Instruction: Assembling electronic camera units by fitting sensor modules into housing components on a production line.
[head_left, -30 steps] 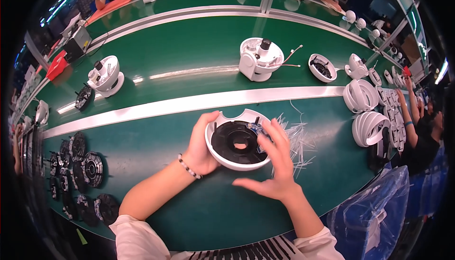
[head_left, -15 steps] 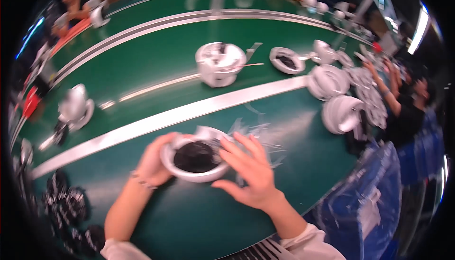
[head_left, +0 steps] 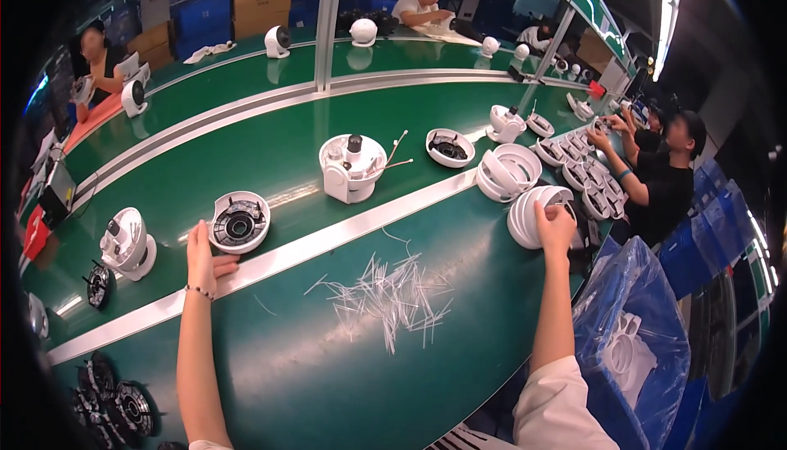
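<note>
Shifted onto the belt (head_left: 180, 171), the shell (head_left: 238, 247) sits beside the left hand (head_left: 202, 256), thumb apart; right hand (head_left: 557, 227) pinches rings (head_left: 523, 222).

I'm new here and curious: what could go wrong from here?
The stacked white rings might topple if the right hand disturbs them. The white strips, lying loose, could scatter if brushed. The left hand, beside the black-and-white shell assembly, might nudge it.

Smooth plastic shell (head_left: 243, 248); shiny bag (head_left: 648, 286), probably plastic film.
</note>
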